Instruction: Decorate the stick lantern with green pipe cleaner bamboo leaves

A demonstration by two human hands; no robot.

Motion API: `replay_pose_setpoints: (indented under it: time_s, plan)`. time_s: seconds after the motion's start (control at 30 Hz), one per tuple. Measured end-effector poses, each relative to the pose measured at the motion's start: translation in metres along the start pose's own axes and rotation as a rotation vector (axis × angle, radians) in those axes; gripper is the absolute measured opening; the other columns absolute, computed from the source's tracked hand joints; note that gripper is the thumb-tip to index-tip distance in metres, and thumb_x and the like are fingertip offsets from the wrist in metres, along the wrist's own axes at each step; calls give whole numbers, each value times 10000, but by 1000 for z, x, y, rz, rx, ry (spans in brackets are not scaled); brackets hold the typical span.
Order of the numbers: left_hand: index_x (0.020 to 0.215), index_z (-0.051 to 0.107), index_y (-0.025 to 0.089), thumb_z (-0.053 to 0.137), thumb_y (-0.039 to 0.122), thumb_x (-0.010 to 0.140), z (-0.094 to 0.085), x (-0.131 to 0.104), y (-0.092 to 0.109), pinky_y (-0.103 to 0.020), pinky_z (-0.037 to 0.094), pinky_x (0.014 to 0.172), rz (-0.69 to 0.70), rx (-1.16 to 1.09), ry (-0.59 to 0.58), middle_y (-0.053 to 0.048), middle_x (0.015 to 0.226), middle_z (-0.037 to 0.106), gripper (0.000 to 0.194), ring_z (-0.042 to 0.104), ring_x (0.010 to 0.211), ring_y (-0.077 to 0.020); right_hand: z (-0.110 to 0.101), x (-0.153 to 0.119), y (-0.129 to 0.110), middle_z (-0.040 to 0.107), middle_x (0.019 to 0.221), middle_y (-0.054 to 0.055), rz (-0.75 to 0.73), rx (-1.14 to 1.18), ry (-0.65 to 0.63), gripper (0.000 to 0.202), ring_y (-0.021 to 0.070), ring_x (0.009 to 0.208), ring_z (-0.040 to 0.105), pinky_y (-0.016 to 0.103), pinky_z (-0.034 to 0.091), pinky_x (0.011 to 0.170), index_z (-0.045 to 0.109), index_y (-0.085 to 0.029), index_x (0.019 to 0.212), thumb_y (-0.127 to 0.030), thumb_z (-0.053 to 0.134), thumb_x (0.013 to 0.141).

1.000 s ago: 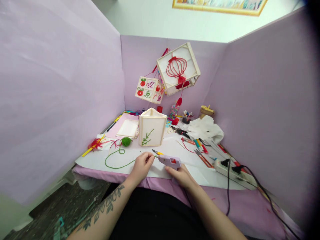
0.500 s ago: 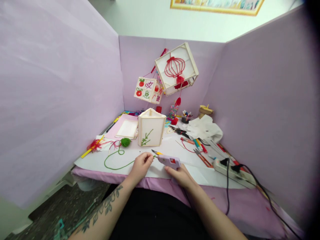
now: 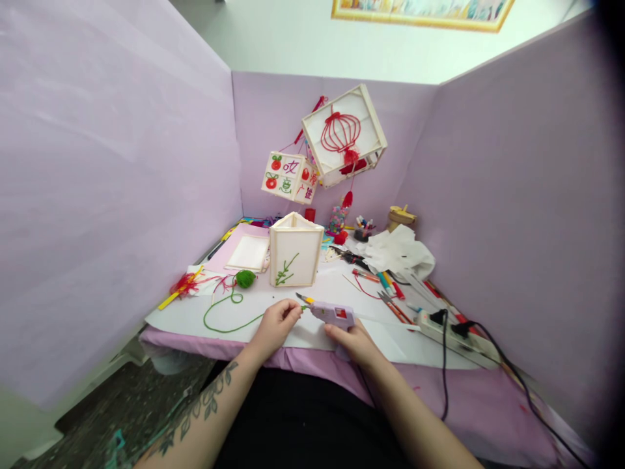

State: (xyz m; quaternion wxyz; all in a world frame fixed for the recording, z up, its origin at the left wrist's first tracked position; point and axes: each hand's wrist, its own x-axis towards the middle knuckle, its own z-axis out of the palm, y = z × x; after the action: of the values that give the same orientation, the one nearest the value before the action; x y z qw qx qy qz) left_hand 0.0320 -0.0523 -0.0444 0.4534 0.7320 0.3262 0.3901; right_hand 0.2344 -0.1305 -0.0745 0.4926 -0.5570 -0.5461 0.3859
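Observation:
Between its pinched fingertips my left hand (image 3: 279, 324) holds the end of a green yarn strand (image 3: 225, 330), which loops back to a green yarn ball (image 3: 245, 279). My right hand (image 3: 355, 339) is wrapped round a lilac hot glue gun (image 3: 333, 314), its nozzle pointing left at the yarn end by my left fingertips. Whether nozzle and yarn touch is too small to tell. Behind the hands stands a three-sided white paper lantern (image 3: 297, 251) with a wooden frame, upright, with a green yarn sprig (image 3: 286, 270) on its front lower left. A craft knife (image 3: 305, 298) lies just beyond the gun's nozzle.
Scissors (image 3: 396, 307), markers (image 3: 388, 283) and a power strip (image 3: 456, 339) with black cords lie on the right. Crumpled white paper (image 3: 403, 253) sits behind them. Left are a flat framed panel (image 3: 248, 252) and red threads (image 3: 185, 284). Lanterns (image 3: 344, 135) hang at the back.
The glue gun in my right hand has shifted very slightly to the right. My left hand keeps its pinch on the yarn, almost still.

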Motion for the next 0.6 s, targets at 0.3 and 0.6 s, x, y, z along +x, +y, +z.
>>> replay_pose_setpoints:
  time_s: [0.3, 0.6]
  plan:
    - [773, 610, 167, 529, 376, 865, 1, -1, 0, -257, 431, 655, 7, 33, -15, -13, 721, 606, 242, 554, 696, -161, 0, 0, 0, 722, 1155, 105, 2, 18, 0, 497, 350, 1099, 637, 513, 448, 1002, 727, -192, 1121, -527, 697, 755]
    - [768, 614, 168, 522, 381, 854, 1, -1, 1, -260, 414, 649, 7, 68, -8, -17, 721, 607, 247, 546, 695, -166, -1, -2, -7, 736, 1113, 92, 22, 55, -13, 481, 347, 1064, 643, 495, 462, 978, 739, -197, 1089, -514, 721, 727]
